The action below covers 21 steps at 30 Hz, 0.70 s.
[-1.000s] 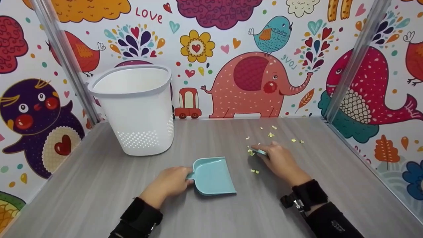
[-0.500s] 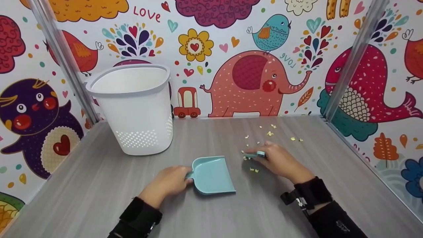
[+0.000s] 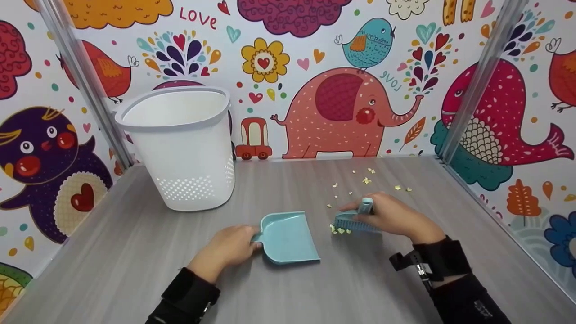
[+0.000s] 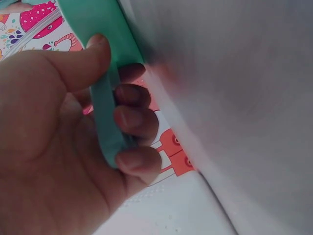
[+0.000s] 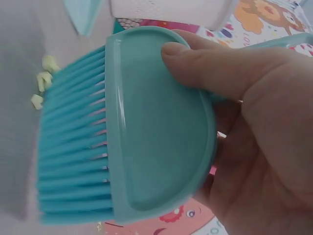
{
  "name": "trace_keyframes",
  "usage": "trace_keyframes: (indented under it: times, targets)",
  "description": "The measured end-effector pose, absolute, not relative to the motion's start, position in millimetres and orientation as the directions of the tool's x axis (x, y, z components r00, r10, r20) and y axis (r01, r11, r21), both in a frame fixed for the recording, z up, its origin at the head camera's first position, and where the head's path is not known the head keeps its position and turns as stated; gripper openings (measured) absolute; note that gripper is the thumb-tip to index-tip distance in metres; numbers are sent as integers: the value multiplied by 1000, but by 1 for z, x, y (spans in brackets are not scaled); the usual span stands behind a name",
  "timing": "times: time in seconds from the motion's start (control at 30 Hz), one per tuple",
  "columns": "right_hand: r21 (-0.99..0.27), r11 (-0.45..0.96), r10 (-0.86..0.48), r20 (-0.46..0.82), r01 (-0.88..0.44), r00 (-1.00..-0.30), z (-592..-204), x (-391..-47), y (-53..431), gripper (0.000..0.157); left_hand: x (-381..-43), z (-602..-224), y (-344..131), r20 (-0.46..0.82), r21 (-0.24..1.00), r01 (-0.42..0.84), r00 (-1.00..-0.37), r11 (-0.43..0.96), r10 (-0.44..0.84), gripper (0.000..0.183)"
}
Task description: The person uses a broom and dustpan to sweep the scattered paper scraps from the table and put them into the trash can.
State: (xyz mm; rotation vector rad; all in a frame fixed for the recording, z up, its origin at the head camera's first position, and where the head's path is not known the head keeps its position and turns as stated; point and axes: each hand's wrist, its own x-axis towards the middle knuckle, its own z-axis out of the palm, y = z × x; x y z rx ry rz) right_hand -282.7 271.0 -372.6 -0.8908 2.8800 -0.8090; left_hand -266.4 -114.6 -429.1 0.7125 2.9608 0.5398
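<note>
My left hand (image 3: 233, 246) grips the short handle of a light blue dustpan (image 3: 290, 237), which lies on the table with its wide edge to the right. In the left wrist view the fingers curl round that handle (image 4: 105, 122). To the right, my right hand (image 3: 398, 217) holds a small blue hand brush (image 3: 355, 222) by its body, bristles down near the table. Several pale yellow scraps (image 3: 340, 230) sit at the left end of the bristles (image 5: 73, 142), apart from the dustpan. More yellow scraps (image 3: 366, 180) lie scattered farther back.
A white bin (image 3: 191, 166) with a grey rim and small holes stands at the back left of the grey table (image 3: 279, 297). Patterned panels (image 3: 315, 54) enclose the back and sides, with metal posts (image 3: 477, 85) at the corners.
My right hand has moved toward me and turned the brush, so its bristles now show. Some scraps have been pushed nearer to me and gathered together. The left hand and dustpan stay in place.
</note>
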Motion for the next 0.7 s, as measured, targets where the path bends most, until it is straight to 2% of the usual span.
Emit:
trace_keyframes:
  times: [0.2,0.3,0.53,0.7]
  targets:
    - [-423,818,-336,199,-390,-920,-371,-289,288,38,-267,-429,-114,26,345,426,-895,836,445,14]
    - [-367,869,-244,269,-333,-932,-379,-295,294,38,-267,-428,-114,26,343,426,-895,837,445,14]
    - [-236,910,-191,489,-340,-851,-412,-312,291,32,-267,-426,-113,28,339,423,-897,840,441,13]
    - [-227,898,-203,547,-377,-812,-425,-325,279,32,-266,-427,-113,26,348,428,-894,834,448,14]
